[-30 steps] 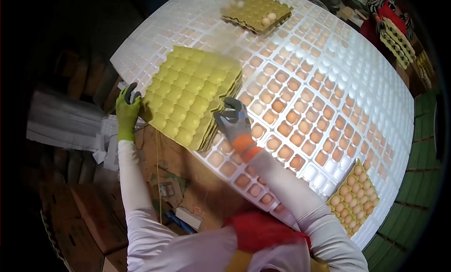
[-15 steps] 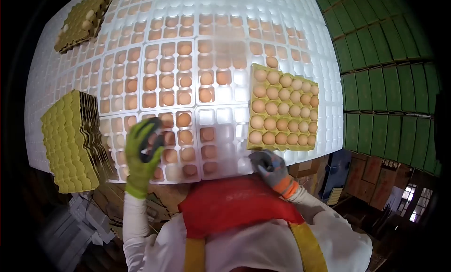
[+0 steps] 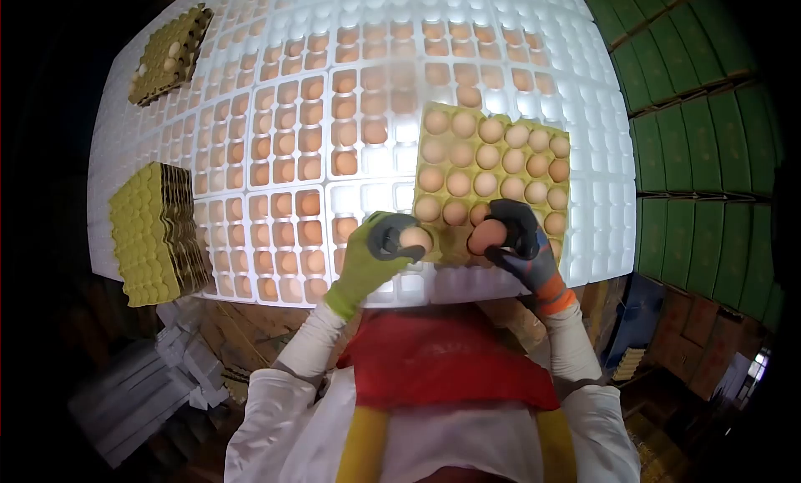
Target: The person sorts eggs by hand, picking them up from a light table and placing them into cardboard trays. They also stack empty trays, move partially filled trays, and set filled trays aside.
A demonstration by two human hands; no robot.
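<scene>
My left hand (image 3: 380,254), in a green glove with dark fingertips, grips a pale egg (image 3: 415,240) at the lower left corner of the yellow egg tray (image 3: 564,168). A browner egg (image 3: 488,236) is held between the fingers and thumb of my right hand (image 3: 526,245), gloved in grey and orange, over the tray's near rows. Eggs fill most of the tray's hollows; the hands partly hide its near edge. Left of the tray, white foam trays (image 3: 326,162) hold brown eggs in some square cells, while other cells near my hands hold none.
A stack of empty yellow cardboard trays (image 3: 140,233) stands at the left. Another cardboard tray (image 3: 158,66) with a few eggs lies at the far left. Green stacked boxes (image 3: 692,174) line the right side. Below the table edge are grey bundles (image 3: 142,399) on the left.
Both hands have moved to the near edge of the yellow tray, the left one rightward and the right one up. Each now holds an egg. The view has shifted slightly.
</scene>
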